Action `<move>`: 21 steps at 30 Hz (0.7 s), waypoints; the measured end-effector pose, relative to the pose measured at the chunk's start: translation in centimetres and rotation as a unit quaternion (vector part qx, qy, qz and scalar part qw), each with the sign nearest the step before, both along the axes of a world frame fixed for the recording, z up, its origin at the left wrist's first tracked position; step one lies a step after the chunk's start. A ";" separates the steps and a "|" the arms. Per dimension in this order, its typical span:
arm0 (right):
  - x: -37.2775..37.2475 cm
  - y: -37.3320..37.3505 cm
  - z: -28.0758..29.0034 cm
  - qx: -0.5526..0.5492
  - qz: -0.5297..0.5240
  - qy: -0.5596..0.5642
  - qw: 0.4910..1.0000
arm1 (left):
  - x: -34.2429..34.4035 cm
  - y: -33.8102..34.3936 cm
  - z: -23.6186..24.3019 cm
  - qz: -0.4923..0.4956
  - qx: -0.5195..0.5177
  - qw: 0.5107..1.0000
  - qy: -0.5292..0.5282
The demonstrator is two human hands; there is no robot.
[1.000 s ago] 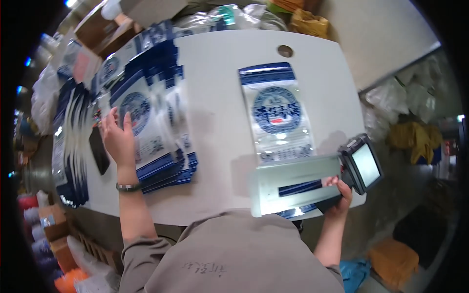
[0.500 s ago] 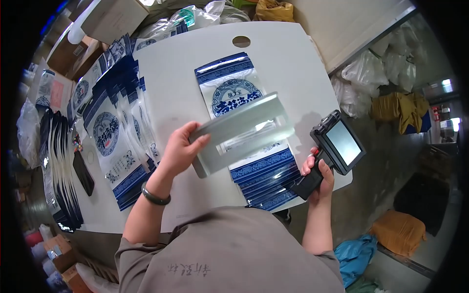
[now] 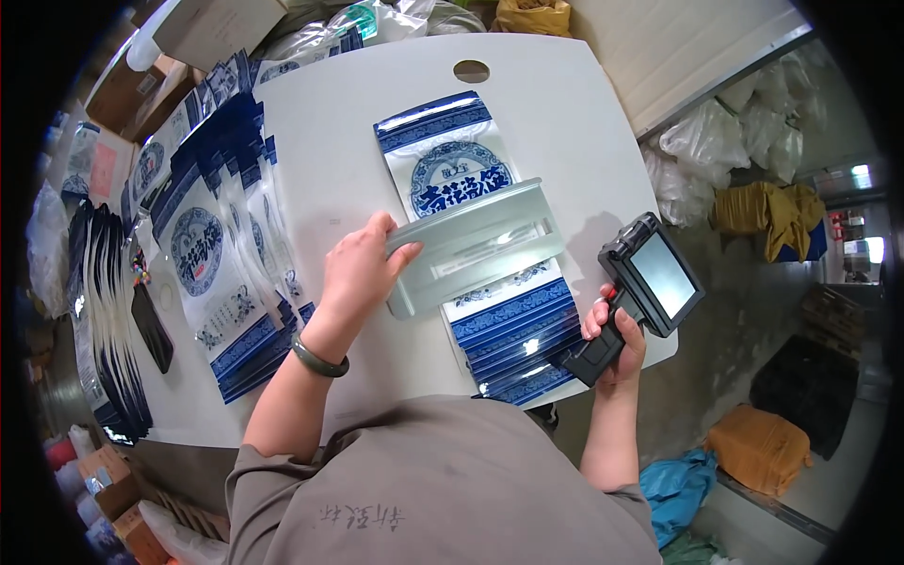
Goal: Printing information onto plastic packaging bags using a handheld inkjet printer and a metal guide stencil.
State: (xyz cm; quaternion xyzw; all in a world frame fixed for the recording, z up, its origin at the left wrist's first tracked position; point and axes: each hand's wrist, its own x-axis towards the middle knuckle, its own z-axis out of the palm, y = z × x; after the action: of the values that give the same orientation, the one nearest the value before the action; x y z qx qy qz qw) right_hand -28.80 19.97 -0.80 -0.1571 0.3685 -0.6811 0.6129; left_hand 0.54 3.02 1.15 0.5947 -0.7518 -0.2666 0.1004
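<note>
My left hand [image 3: 363, 268], with a dark bangle on its wrist, pinches the left end of a pale greenish, see-through plate [image 3: 433, 235] with raised edges and a long slot. The plate lies across the middle of a stack of blue-and-white printed bags [image 3: 516, 325], slightly tilted; I cannot tell whether it touches them. In my right hand [image 3: 617, 344] is a black handheld printer [image 3: 664, 282] with a pistol grip and a lit screen. Its lower end sits by the stack's near right corner. My right fingers wrap the grip near a red button.
Fanned piles of similar bags [image 3: 198, 254] cover the left of the white table [image 3: 348, 122]. A black phone [image 3: 151, 325] with a beaded strap lies among them. Cardboard boxes [image 3: 141, 99] stand at the far left. Clear plastic sacks [image 3: 702, 141] and an orange bundle [image 3: 758, 447] are at right.
The plate has shifted slightly right and turned flatter over the bags, so its slot now shows clearly. My left hand moved with it. The printer in my right hand stays almost still.
</note>
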 end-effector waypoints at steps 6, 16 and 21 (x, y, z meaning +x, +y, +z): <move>0.3 0.0 0.7 0.009 0.000 0.008 1.000 | 0.0 -0.1 0.1 0.000 0.000 1.000 -0.008; 6.2 -3.4 8.6 0.203 0.133 0.291 0.925 | 0.3 0.2 0.1 -0.018 -0.026 0.999 0.009; 7.5 -5.3 8.7 0.222 0.220 0.332 0.890 | 0.5 0.2 -0.8 -0.027 -0.061 0.997 0.037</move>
State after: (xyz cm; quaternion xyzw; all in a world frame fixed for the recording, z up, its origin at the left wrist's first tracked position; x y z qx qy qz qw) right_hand -21.27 14.66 7.90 -0.3110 0.6485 -0.3371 0.6076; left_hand 1.00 3.23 0.32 0.5562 -0.7784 -0.2451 0.1571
